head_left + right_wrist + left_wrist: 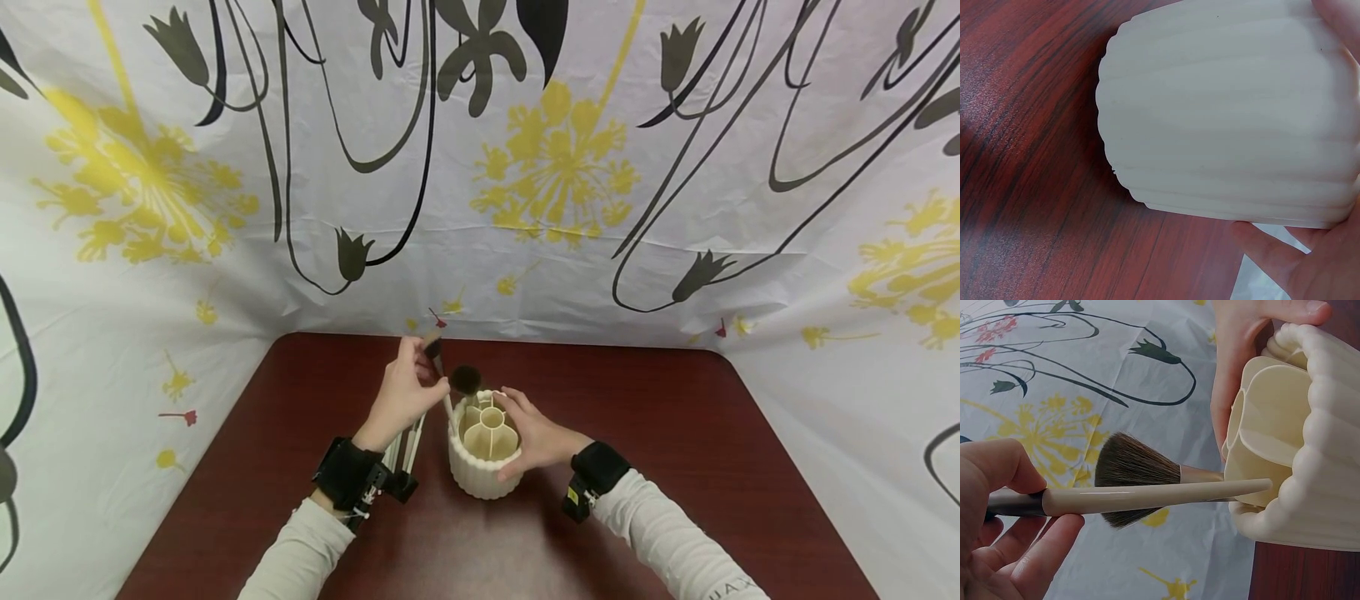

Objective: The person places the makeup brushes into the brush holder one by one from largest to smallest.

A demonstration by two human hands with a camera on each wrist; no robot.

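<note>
A cream ribbed makeup brush holder (483,479) with petal-shaped compartments stands upright on the table. My right hand (543,437) grips it round its right side, fingers at the far side and thumb at the near side; the right wrist view shows the holder's ribbed wall (1229,119). My left hand (397,396) pinches a makeup brush with a pale handle (1147,499), bristles up and handle end down at the holder's opening. Whether that end is inside a compartment I cannot tell. A fluffy dark-bristled brush (1135,465) stands in the holder, its head above the rim.
Several more pale-handled brushes (412,446) lie on the table left of the holder, partly hidden beneath my left hand and wrist. The dark red wooden table (637,408) ends at a flower-patterned cloth (555,275) behind it and at both sides.
</note>
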